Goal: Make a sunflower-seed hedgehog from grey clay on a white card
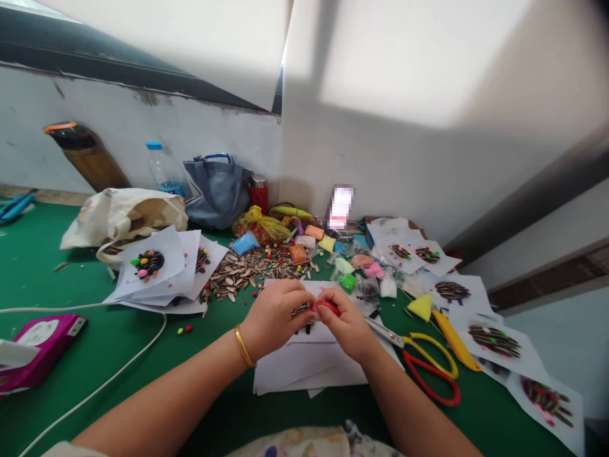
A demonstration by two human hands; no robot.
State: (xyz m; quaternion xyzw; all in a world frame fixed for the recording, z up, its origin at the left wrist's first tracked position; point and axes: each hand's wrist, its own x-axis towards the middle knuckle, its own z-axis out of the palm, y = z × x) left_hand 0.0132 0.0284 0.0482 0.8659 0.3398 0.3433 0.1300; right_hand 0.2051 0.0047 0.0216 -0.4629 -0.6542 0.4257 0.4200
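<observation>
My left hand [273, 317] and my right hand [345, 324] meet over a stack of white paper [304, 365] on the green table [118, 355]. Both are closed in a pinch around a small lump of red clay [327, 307] held between the fingertips. Under the fingers a seed picture on the top sheet shows only partly. A gold bangle [244, 346] circles my left wrist. A heap of sunflower seeds [240, 273] lies just beyond my hands.
Red and yellow scissors [423, 362] lie right of the paper, with a yellow knife [454, 339] beside them. Finished seed pictures [495, 339] line the right edge, more sheets [157, 266] lie left. Clay bags [342, 263], tote bags, bottles, a magenta box [40, 346] and a white cable [118, 368].
</observation>
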